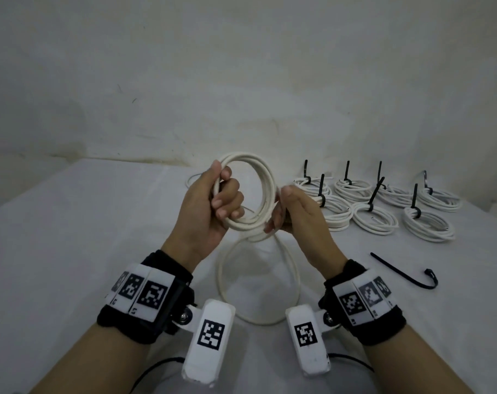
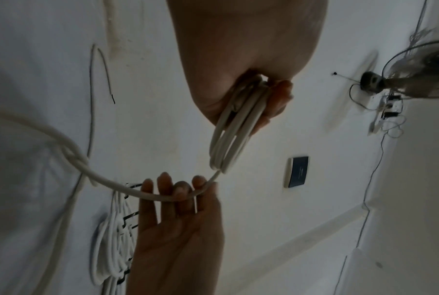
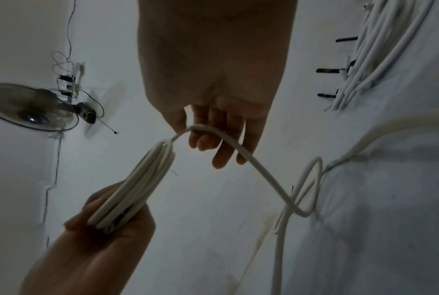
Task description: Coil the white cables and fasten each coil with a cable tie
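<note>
My left hand [image 1: 223, 194] grips one side of a coil of white cable [image 1: 262, 172] held upright above the table; the same coil [image 2: 234, 135] hangs from its curled fingers in the left wrist view. My right hand [image 1: 280, 214] pinches the free strand [image 3: 251, 159] where it leaves the coil's right side, the thumb lying over it [image 2: 183, 191]. From there the cable drops in a large loose loop [image 1: 227, 280] onto the table. A loose black cable tie [image 1: 403, 275] lies on the table to the right of my right wrist.
Several finished white coils [image 1: 375, 217], each tied with a black cable tie, lie in rows at the back right of the white table [image 1: 71, 237]. Another white cable [image 1: 191, 179] lies behind my left hand. A wall [image 1: 241, 81] rises just behind the table.
</note>
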Demonstrator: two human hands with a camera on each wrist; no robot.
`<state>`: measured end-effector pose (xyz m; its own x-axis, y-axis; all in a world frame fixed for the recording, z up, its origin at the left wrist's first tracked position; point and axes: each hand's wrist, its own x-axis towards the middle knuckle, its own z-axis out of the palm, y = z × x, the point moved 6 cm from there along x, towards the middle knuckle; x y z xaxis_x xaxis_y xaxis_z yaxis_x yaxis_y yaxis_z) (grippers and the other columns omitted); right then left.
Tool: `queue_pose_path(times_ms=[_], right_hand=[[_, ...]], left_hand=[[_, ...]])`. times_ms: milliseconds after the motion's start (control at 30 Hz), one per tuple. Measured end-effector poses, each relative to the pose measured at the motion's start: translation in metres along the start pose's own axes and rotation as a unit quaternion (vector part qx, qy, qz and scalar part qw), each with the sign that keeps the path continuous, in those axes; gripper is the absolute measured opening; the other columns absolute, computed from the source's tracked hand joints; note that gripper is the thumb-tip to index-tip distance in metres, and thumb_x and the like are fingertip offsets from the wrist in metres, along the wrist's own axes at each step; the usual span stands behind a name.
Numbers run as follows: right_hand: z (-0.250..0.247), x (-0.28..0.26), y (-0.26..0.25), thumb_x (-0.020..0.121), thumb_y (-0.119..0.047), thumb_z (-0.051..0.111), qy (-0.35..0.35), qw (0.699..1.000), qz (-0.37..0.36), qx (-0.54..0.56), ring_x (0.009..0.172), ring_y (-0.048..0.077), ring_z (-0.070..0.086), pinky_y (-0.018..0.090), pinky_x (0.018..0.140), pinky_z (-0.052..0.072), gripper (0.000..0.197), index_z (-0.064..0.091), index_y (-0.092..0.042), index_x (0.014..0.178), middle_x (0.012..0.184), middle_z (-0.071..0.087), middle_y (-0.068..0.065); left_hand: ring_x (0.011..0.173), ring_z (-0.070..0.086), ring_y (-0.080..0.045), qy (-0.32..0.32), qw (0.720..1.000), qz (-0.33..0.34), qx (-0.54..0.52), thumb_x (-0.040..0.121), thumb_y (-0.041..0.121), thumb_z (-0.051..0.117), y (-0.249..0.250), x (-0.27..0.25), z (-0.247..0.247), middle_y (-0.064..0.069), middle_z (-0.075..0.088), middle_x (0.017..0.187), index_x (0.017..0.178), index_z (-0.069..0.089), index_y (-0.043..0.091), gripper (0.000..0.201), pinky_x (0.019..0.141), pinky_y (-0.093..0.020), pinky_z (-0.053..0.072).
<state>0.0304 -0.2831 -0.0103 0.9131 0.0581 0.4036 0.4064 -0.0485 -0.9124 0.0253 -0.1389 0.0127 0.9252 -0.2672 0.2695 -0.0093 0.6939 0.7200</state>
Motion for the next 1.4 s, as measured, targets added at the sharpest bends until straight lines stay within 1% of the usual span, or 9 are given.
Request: queue_pose_path(times_ms=[167,467,700,833,933,1067,1167,1300,1400], right_hand=[[0.002,0.016,0.015,0.099,-0.009,0.047,-0.07,0.993,0.049,-0.082,0.086,0.023,0.065,0.05,0.094,0.05,0.015,0.053,-0.013,0.085,0.077,0.064,0.005],[0.027,0.025,-0.005,0.1,-0.009,0.045,-0.076,0.996,0.039,-0.032,0.052,0.018,0.057,0.038,0.061,0.056,0.011,0.055,-0.012,0.101,0.068,0.053,0.002],[0.028,0.013,-0.007,0.096,-0.001,0.048,-0.14,0.98,0.019,-0.138,0.058,0.017,0.058,0.053,0.076,0.053,0.021,0.045,-0.018,0.109,0.076,0.052,0.003],[0.037,0.002,-0.021,0.092,0.002,0.049,-0.261,0.9,-0.055,-0.345,0.069,0.006,0.051,0.021,0.073,0.051,0.047,0.05,-0.031,0.126,0.08,0.049,-0.012],[0.045,-0.004,-0.031,0.093,0.005,0.047,-0.293,0.839,-0.133,-0.439,0.074,0.001,0.048,0.008,0.071,0.038,0.051,0.053,-0.024,0.134,0.083,0.046,-0.013],[0.057,-0.011,-0.056,0.092,0.002,0.052,-0.273,0.802,-0.239,-0.474,0.084,0.019,0.059,0.027,0.074,0.046,0.033,0.068,-0.013,0.116,0.091,0.061,0.001],[0.067,-0.017,-0.075,0.086,-0.007,0.056,-0.233,0.769,-0.341,-0.488,0.074,0.02,0.059,0.03,0.072,0.044,0.021,0.073,-0.014,0.096,0.084,0.066,0.0],[0.064,-0.019,-0.087,0.08,-0.013,0.067,-0.126,0.754,-0.414,-0.494,0.069,0.016,0.058,0.043,0.1,0.031,0.002,0.067,-0.015,0.081,0.073,0.062,-0.007],[0.058,-0.019,-0.092,0.079,-0.025,0.071,-0.073,0.746,-0.432,-0.502,0.07,0.014,0.057,0.046,0.104,0.025,0.011,0.064,-0.017,0.079,0.071,0.059,-0.009]], left_hand=[[0.033,0.026,-0.003,0.048,0.997,0.058,-0.029,0.103,0.032,0.028,0.027,0.005,-0.021,0.01,0.027,0.039,0.071,0.041,0.019,0.036,0.039,-0.016,0.033],[0.035,0.028,-0.003,0.096,0.986,0.12,-0.06,0.103,0.033,0.029,0.048,0.009,-0.046,0.01,0.029,0.041,0.073,0.041,0.019,0.035,0.042,-0.016,0.036],[0.036,0.03,-0.004,0.11,0.984,0.13,-0.058,0.103,0.034,0.029,0.054,0.009,-0.051,0.009,0.03,0.043,0.073,0.041,0.019,0.036,0.043,-0.017,0.037],[0.037,0.03,-0.004,0.121,0.984,0.132,-0.01,0.103,0.034,0.029,0.054,0.008,-0.05,0.009,0.031,0.044,0.075,0.042,0.018,0.035,0.044,-0.017,0.037],[0.038,0.031,-0.006,0.124,0.984,0.126,0.038,0.103,0.034,0.029,0.051,0.007,-0.046,0.008,0.034,0.044,0.077,0.042,0.016,0.035,0.045,-0.018,0.036],[0.039,0.035,-0.006,0.109,0.984,0.1,0.094,0.102,0.035,0.031,0.042,0.006,-0.039,0.008,0.036,0.046,0.079,0.042,0.015,0.032,0.046,-0.02,0.038],[0.041,0.039,-0.006,0.073,0.983,0.067,0.156,0.102,0.031,0.036,0.035,0.006,-0.028,0.008,0.04,0.049,0.079,0.041,0.016,0.028,0.048,-0.021,0.039],[0.046,0.046,-0.007,0.051,0.967,0.043,0.247,0.101,0.029,0.038,0.027,0.002,-0.017,0.005,0.044,0.055,0.082,0.042,0.013,0.026,0.045,-0.019,0.042],[0.051,0.047,-0.01,0.046,0.955,0.025,0.293,0.101,0.031,0.038,0.023,0.0,-0.016,-0.001,0.047,0.062,0.094,0.046,0.01,0.023,0.048,-0.02,0.043]])
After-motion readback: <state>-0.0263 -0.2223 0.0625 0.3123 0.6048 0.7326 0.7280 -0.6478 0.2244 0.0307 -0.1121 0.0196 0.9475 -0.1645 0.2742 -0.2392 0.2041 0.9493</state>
